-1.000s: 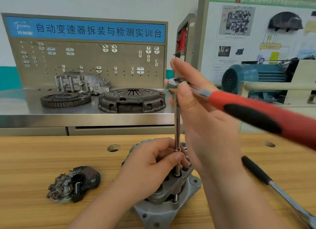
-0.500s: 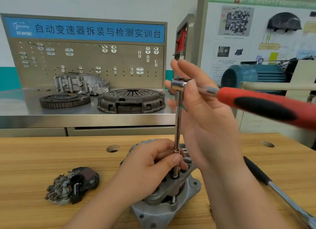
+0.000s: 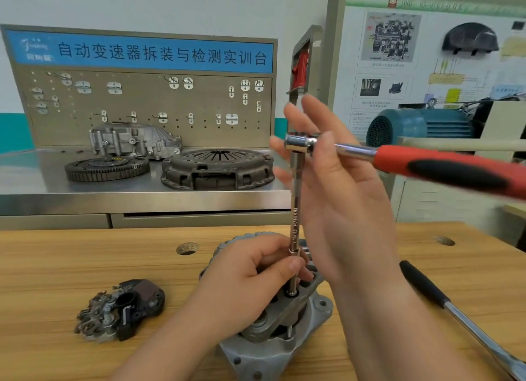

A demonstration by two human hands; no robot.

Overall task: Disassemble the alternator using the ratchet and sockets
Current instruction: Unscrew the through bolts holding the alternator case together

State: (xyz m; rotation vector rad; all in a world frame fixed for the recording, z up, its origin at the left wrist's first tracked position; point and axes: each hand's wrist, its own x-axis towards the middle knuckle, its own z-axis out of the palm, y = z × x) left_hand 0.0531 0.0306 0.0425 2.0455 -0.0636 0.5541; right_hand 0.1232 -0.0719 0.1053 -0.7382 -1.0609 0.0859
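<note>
Centrally, near the front edge of the wooden surface [image 3: 42, 266], the alternator [image 3: 273, 338] is stood with its shaft end upward; a long extension bar [image 3: 294, 215] is set upright into a recess in its upper bracket, and the ratchet [image 3: 398, 158], red-handled, is carried level on top of the bar, its handle pointing right. The bar's lower end is pinched by the left hand [image 3: 250, 284], its grip closed around the metal; the right hand [image 3: 338, 181] is held with fingers spread beside the ratchet head, thumb laid against it, its grip released. A removed rectifier part [image 3: 122, 309] lies toward the front left; a black-handled bar [image 3: 455, 309] lies at the right edge.
</note>
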